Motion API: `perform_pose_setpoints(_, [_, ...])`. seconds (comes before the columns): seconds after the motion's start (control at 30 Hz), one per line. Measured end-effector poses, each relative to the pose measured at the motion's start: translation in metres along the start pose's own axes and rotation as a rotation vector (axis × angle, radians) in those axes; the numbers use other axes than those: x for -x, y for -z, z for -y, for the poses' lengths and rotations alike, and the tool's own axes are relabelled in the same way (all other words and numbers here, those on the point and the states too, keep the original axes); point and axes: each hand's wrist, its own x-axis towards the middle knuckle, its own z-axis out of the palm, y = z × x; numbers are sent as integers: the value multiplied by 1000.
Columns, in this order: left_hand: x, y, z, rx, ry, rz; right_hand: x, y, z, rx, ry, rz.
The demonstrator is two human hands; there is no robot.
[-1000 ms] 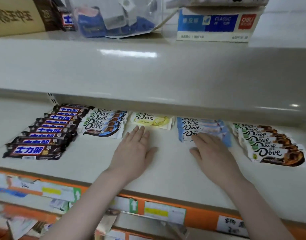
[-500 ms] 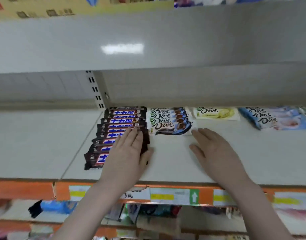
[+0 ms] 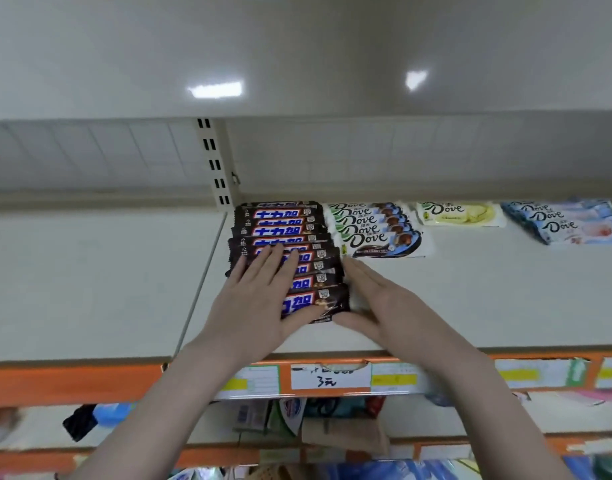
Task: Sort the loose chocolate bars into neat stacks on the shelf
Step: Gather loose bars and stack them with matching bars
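Stage: judging by how the bars lie, the sorting looks nearly finished; the hands are squaring up one row, not moving bars between kinds.
Shelf: the white shelf (image 3: 470, 299) carries every bar in view, all ranged along its back edge, with an orange price strip (image 3: 72, 379) along its front edge.
Dark bars: the dark-wrapped bars (image 3: 283, 233) run in an overlapping row from the back edge toward the front edge, beside the slotted upright (image 3: 216, 168). The row leans a little and its right ends step outward toward the front, so I judge it not yet neat.
Left hand: the left hand (image 3: 252, 299) lies flat on top of the front part of the row, fingers straight, pressing and gripping nothing.
Right hand: the right hand (image 3: 384, 306) has its grip released too, fingers straight along the row's right ends, thumb at the nearest bar's front corner.
Blue-and-white stack: the blue-and-white Dove bars (image 3: 377, 226) sit just right of the dark row, already overlapped in order.
Yellow bar: the yellow Dove bar (image 3: 460, 214) lies at the back edge; whether more lie under it I cannot tell.
Pale blue stack: the pale blue Dove bars (image 3: 564, 221) fan slightly crooked toward the right edge of view.
Left to do: probably closing up the dark row, and perhaps truing the pale blue stack.
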Motion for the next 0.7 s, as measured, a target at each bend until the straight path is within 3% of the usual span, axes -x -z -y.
perform_pose_setpoints(0.17, [-2, 0, 6, 15, -24, 10, -14, -4, 7, -25, -18, 65])
perform_pose_setpoints(0.5, [2, 1, 18, 45, -23, 16, -23, -8, 15, -49, -8, 36])
perform_pose_setpoints(0.7, [-13, 7, 29, 82, 35, 17, -45, 5, 10, 163, -39, 73])
